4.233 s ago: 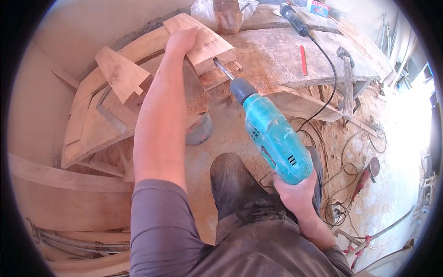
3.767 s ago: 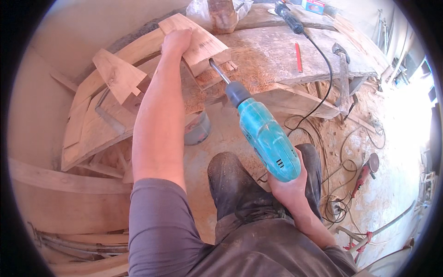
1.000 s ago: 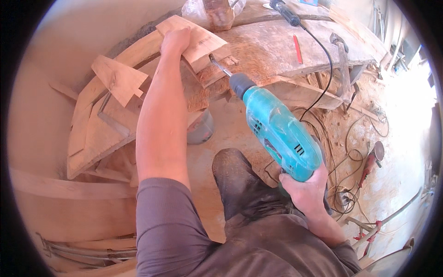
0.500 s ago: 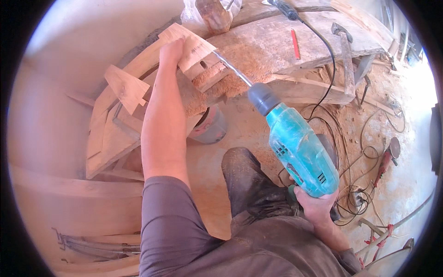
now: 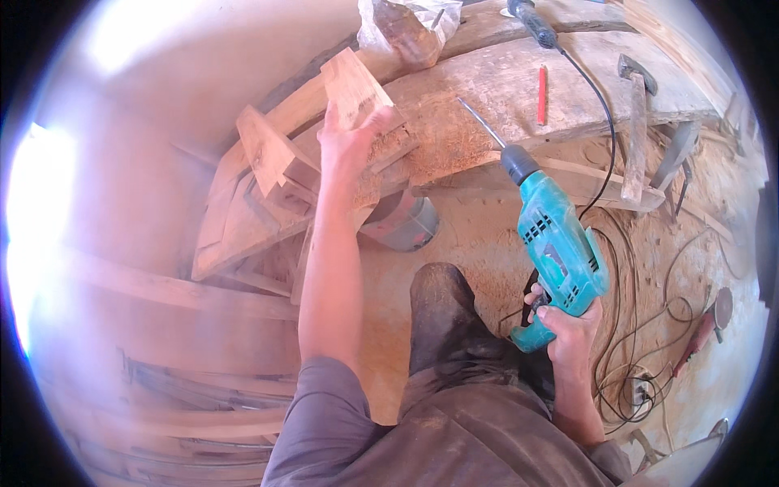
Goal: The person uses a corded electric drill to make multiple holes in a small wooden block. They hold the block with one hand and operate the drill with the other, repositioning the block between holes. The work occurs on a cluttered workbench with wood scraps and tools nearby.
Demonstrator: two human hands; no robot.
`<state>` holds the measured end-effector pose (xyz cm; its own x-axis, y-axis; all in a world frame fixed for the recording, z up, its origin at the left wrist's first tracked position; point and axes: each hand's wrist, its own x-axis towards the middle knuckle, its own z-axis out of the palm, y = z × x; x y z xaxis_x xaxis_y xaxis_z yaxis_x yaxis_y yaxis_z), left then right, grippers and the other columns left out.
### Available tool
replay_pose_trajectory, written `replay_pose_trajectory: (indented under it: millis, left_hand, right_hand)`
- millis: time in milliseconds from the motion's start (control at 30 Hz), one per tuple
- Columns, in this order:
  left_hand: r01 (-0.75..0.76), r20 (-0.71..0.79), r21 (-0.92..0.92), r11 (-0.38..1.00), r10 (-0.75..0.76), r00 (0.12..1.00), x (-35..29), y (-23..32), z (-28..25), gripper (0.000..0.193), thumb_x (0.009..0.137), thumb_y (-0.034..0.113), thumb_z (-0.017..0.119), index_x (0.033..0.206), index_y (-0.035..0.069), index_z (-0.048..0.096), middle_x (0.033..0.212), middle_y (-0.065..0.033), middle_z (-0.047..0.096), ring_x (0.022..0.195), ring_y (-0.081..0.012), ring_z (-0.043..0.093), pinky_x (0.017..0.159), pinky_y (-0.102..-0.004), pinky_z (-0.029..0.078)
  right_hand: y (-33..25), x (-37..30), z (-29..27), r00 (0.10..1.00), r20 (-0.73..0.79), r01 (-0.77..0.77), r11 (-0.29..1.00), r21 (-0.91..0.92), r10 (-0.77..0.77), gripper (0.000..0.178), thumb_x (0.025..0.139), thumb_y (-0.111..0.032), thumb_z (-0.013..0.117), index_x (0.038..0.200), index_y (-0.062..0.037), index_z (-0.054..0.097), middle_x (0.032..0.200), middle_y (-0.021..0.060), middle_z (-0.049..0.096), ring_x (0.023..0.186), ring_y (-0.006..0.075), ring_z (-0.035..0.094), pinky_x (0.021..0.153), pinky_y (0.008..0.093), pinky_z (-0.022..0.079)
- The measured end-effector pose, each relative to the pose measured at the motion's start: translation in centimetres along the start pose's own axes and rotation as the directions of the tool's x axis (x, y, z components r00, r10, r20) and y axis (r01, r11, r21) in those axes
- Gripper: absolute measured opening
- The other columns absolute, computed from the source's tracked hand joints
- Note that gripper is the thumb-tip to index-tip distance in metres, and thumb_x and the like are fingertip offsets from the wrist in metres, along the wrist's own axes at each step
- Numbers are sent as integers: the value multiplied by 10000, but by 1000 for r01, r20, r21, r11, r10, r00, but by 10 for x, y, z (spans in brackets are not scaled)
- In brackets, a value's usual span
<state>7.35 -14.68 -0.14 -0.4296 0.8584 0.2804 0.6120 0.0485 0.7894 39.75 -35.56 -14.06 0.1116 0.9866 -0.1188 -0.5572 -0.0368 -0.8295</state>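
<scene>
My left hand (image 5: 347, 144) grips a pale wooden block (image 5: 355, 85) from the near side, thumb and fingers spread across its two edges. The block stands on the sawdust-strewn bench. In my right hand (image 5: 570, 325) is a teal power drill (image 5: 560, 235), held by its handle at the right of my lap. Its long drill bit (image 5: 480, 119) points up and left over the bench, apart from the block. A second notched wooden piece (image 5: 269, 152) leans on the timber to the left of my left hand.
On the plank bench (image 5: 487, 81) lie a red pencil (image 5: 542, 95), a hammer (image 5: 636, 130) and a corded tool (image 5: 532, 23). A plastic bag (image 5: 410, 32) sits at the back. A bucket (image 5: 403, 223) stands below. Cables and an angle grinder (image 5: 704, 333) lie on the right floor.
The drill has swung upright and away, so its bit is now clear of the block. My left hand has turned its grip, with thumb and fingers now spread. The whole view has shifted.
</scene>
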Motion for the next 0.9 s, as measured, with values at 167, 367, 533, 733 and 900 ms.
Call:
replay_pose_trajectory:
  millis: [167,367,533,733,900]
  left_hand:
    - [-7,-48,348,937,26,999,-19,18,4,1229,687,346,977,1666,43,299,1544,-316,456,1329,-357,611,1093,-415,518]
    - [-21,28,211,977,16,999,-24,-32,-54,978,832,102,794,1669,18,296,1164,-139,743,961,-194,720,872,-331,580]
    - [166,78,-142,976,-156,985,-58,-40,-64,898,943,208,770,1652,-48,282,1222,-163,711,926,-186,706,803,-335,589]
    - [346,165,-611,711,-313,935,-28,-30,-46,743,986,355,751,1530,-74,481,1247,-142,681,1024,-226,665,886,-403,546]
    - [419,295,-586,693,-300,907,34,-25,-28,562,993,345,713,1419,2,584,1302,-162,661,1089,-278,663,967,-455,528]
  right_hand:
    - [2,8,-7,998,27,-52,999,9,52,681,721,43,690,1387,43,548,1050,185,732,872,286,758,637,363,623]
    - [-2,19,-2,995,15,-95,988,124,94,690,697,73,665,1379,41,569,1075,197,730,838,293,752,620,382,608]
    - [-1,47,1,995,55,-93,984,153,86,638,704,25,650,1337,43,574,1025,181,715,814,301,737,597,403,607]
    - [5,66,12,997,67,-60,986,158,50,556,742,-8,687,1286,45,585,1043,174,695,862,317,728,612,407,630]
    - [9,67,18,998,-19,-61,989,134,64,563,735,35,644,1296,37,596,1017,177,713,826,331,742,597,417,633]
